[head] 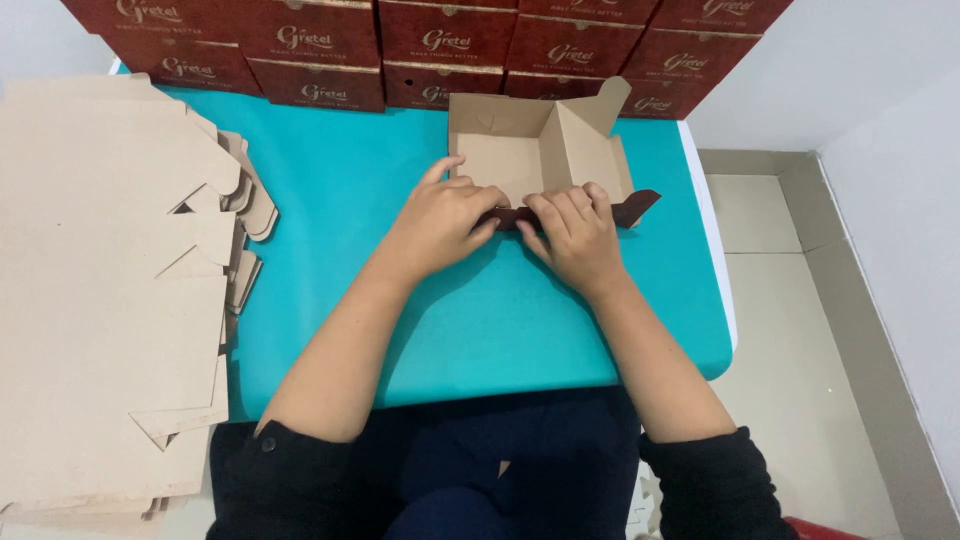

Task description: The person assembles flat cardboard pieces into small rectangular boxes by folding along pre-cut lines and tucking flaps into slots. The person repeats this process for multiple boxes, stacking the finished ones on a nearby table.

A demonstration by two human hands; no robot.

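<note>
While both hands are pressed down on the near edge of a half-folded cardboard box [540, 150], the dark red front flap [630, 210] of that box is pinned flat against the teal table top [400, 200]. The left hand [440, 215] is laid palm down with its fingers drawn together, the fingertips pushed onto the flap, and the thumb is lifted toward the brown inside of the box just beyond it. The right hand [575, 235] is set beside it, almost touching, its fingers curled and bunched over the same flap; a pointed end of the flap is left sticking out past its outer side. Beyond the fingertips the box walls are stood up, one inner panel tilted. Farther beyond the box, a row of closed dark red boxes [420, 50] is stacked. Well off to the outer side of the left hand, a pile of flat brown box blanks [110, 280] is spread over the table edge.
</note>
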